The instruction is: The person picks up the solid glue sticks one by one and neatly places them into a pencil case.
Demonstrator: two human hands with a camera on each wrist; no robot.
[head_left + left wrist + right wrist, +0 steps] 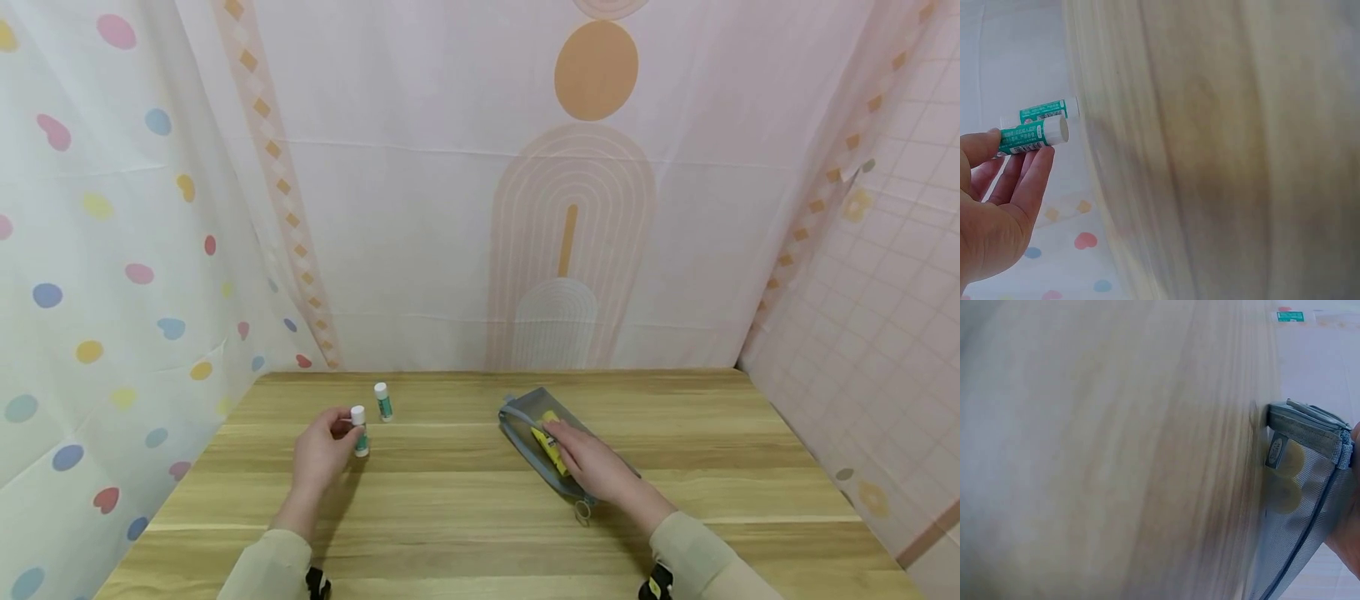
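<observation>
My left hand (324,448) pinches an upright glue stick (358,433) with a white cap and green label between thumb and fingers. In the left wrist view its white base (1055,130) points toward the wooden tabletop. A second, matching glue stick (384,402) stands just behind it. On the right lies a grey mesh zip pouch (540,405), with a yellow printed tube (551,446) showing at it. My right hand (600,471) rests over the pouch with fingers extended along the tube. Through the mesh, the right wrist view shows two round yellow ends (1291,459).
A wooden table (442,517) spreads under both hands. Patterned curtains (420,250) hang behind it and at both sides. A metal ring (582,512) hangs at the pouch's near corner.
</observation>
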